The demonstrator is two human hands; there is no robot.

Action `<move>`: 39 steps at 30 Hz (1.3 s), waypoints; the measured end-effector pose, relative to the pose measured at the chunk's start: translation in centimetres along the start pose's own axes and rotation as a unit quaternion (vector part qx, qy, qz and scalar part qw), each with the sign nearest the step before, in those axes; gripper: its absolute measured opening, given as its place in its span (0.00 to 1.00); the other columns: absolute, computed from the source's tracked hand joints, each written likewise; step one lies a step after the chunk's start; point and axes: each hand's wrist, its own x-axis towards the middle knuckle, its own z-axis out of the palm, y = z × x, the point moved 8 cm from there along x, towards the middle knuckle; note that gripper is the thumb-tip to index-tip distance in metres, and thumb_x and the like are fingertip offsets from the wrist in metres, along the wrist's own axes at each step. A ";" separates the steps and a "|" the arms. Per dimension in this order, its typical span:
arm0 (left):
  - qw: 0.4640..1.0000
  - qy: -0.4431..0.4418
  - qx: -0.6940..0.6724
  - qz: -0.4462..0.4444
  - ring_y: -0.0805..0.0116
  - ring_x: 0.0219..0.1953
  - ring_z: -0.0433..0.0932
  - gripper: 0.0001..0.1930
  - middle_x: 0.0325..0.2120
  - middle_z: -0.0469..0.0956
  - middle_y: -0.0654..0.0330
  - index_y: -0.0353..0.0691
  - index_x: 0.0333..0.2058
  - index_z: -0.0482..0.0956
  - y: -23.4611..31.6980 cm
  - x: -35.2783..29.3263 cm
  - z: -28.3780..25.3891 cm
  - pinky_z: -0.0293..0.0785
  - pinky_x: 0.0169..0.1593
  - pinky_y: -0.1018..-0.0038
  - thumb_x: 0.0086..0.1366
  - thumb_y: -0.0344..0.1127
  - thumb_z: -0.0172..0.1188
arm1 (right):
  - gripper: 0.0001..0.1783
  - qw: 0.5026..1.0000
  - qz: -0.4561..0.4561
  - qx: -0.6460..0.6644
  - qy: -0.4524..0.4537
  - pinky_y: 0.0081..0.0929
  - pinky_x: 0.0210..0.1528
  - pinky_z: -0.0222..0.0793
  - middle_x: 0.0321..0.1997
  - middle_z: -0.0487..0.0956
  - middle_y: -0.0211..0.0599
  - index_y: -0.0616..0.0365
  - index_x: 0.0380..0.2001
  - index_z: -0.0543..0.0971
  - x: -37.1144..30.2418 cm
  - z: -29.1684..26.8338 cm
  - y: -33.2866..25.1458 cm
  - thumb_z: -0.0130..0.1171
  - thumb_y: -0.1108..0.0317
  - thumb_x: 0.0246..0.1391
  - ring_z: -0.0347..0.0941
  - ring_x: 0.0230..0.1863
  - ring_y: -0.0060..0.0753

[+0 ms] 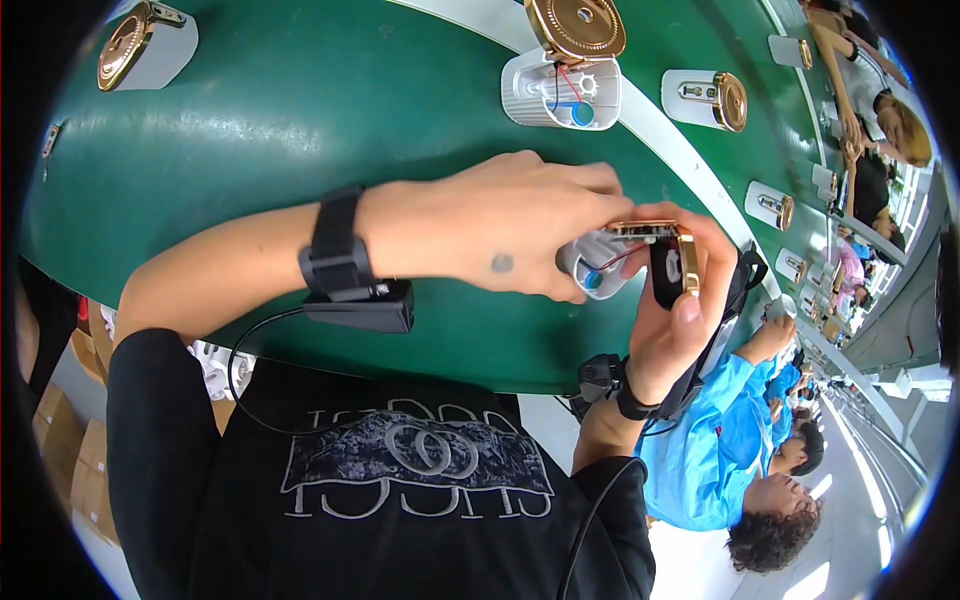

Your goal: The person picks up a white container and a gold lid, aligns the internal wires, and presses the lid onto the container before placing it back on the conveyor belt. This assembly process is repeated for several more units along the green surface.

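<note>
My left hand (530, 225) is closed around a small white plastic housing (607, 283), its open end turned toward me. Inside the housing a blue round part shows, and a thin dark red wire runs from it toward my right hand. My right hand (700, 300) grips a gold-rimmed cover (689, 264) with a black inner side, held tilted beside the housing's opening. A thin gold-edged strip with small parts on it (645, 230) lies between the two hands, near the fingertips. The right fingers hide part of the cover.
On the green table (250, 190) an open white housing (522, 92) with a gold lid (578, 28) stands beyond my hands. A closed white and gold unit (150, 48) sits at far left. More units, such as one (703, 100), line the white strip. Co-workers sit at right, one in a blue smock (700, 455).
</note>
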 end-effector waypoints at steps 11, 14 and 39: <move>0.971 -0.102 -0.156 -0.150 0.51 0.33 0.82 0.16 0.33 0.82 0.49 0.35 0.45 0.80 -0.3 -0.1 0.2 0.76 0.38 0.60 0.62 0.39 0.63 | 0.41 0.996 -0.069 -0.058 -0.011 0.34 0.43 0.74 0.58 0.74 0.65 0.62 0.63 0.66 -1.4 1.4 -0.4 0.61 0.41 0.60 0.76 0.51 0.51; 0.970 -0.124 -0.156 -0.142 0.54 0.34 0.82 0.16 0.38 0.81 0.51 0.33 0.49 0.78 -0.4 0.1 0.2 0.76 0.38 0.63 0.64 0.34 0.62 | 0.38 0.976 -0.143 -0.165 -0.020 0.37 0.44 0.75 0.57 0.74 0.64 0.62 0.62 0.67 -1.8 1.5 -1.1 0.60 0.43 0.61 0.77 0.50 0.51; 0.990 -0.078 -0.105 -0.060 0.48 0.44 0.83 0.27 0.41 0.82 0.49 0.38 0.52 0.81 -1.1 0.2 -0.3 0.78 0.46 0.59 0.54 0.42 0.73 | 0.16 0.882 -0.311 -0.343 0.090 0.43 0.43 0.83 0.46 0.75 0.49 0.67 0.38 0.76 -1.7 2.8 -2.3 0.59 0.62 0.68 0.81 0.39 0.50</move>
